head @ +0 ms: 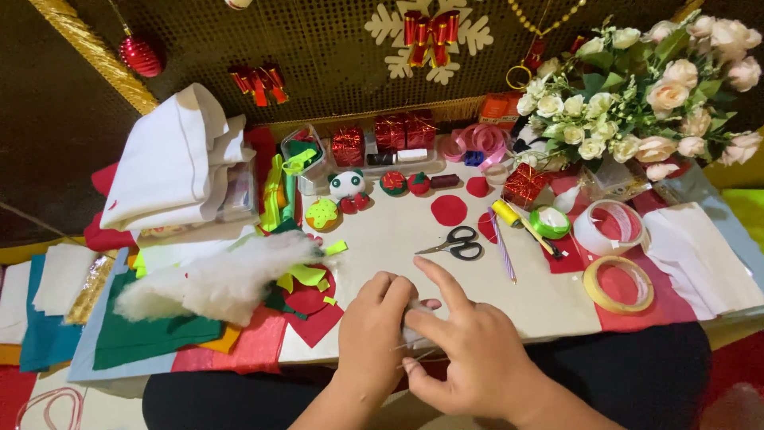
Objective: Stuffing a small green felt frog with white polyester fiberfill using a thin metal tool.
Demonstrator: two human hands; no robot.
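while fluffy white stuffing [227, 280] lies near, both hands [374, 334] [477, 350] pinch a soft tuft [414, 312].

Evenly and brightly lit from above, slightly warm in tone. Soft, short shadows only: a faint one under the scissors [455, 243] just beyond the hands, another beneath the white stuffing [223, 279] off to the left of the grip. Mild sheen on the tape rolls [618, 283] to the right. Darker toward the upper left corner, well away from the hands. Slight motion softness on the right hand [469, 350] and left hand [374, 334]; sharp across the middle. Wide-angle bending at the edges.
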